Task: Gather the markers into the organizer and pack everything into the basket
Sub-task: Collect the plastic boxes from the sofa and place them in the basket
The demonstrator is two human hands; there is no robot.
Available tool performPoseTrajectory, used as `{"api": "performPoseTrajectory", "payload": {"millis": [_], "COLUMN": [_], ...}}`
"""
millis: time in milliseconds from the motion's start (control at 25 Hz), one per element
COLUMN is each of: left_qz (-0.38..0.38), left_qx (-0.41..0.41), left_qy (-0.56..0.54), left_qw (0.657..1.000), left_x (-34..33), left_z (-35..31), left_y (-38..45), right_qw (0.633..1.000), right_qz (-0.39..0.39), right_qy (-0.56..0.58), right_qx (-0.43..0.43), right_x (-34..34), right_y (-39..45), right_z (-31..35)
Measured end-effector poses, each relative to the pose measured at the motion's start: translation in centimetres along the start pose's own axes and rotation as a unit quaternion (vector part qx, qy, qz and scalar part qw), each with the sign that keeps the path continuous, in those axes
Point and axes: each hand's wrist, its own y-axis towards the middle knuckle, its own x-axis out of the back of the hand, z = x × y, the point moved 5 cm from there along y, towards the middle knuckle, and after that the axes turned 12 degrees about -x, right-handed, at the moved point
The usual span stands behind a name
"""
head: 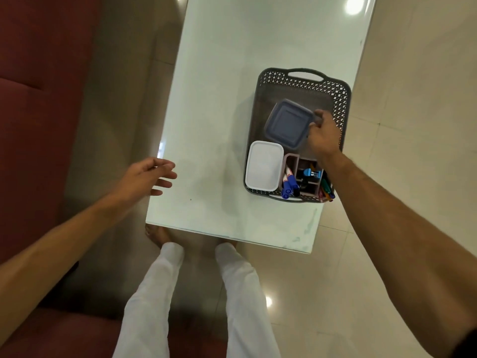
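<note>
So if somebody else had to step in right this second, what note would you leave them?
Right hand: gripping the edge of the blue-lidded container, which sits tilted inside the basket.
Left hand: open, empty, hovering at the table's left edge.
In the basket: the white-lidded box at the near left, and the organizer at the near right with the markers standing in it.
Done: markers gathered, organizer and white box packed; nothing loose shows on the table.
Left: probably just settle the blue-lidded container flat and let go.
</note>
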Motion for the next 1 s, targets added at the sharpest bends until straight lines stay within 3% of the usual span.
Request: {"api": "performPoseTrajectory", "payload": {"millis": [320, 520, 800, 1000], "left_qz": [-0.009, -0.002, -0.002, 0.001], "left_qx": [0.005, -0.007, 0.002, -0.001], "left_qy": [-0.024, -0.026, -0.012, 0.0], "left_qw": [1.0, 1.0, 1.0, 1.0], "left_x": [1.3, 1.8, 4.6, 7.0], "left_z": [1.7, 3.0, 4.4, 2.5], "left_y": [-1.0, -0.4, -2.2, -2.4], "right_qw": [0.98, 0.96, 0.945, 0.945], "right_qz": [0.126, 0.103, 0.121, 0.061], "right_qy": [-0.146, -0.243, -0.281, -0.276], "right_qx": [0.052, 0.095, 0.116, 0.162], "right_x": [-0.9, -1.8, -3.7, -4.1], "right_y": [-1.5, -1.8, -3.1, -6.2], "right_z": [1.7, 3.6, 5.1, 7.3]}}
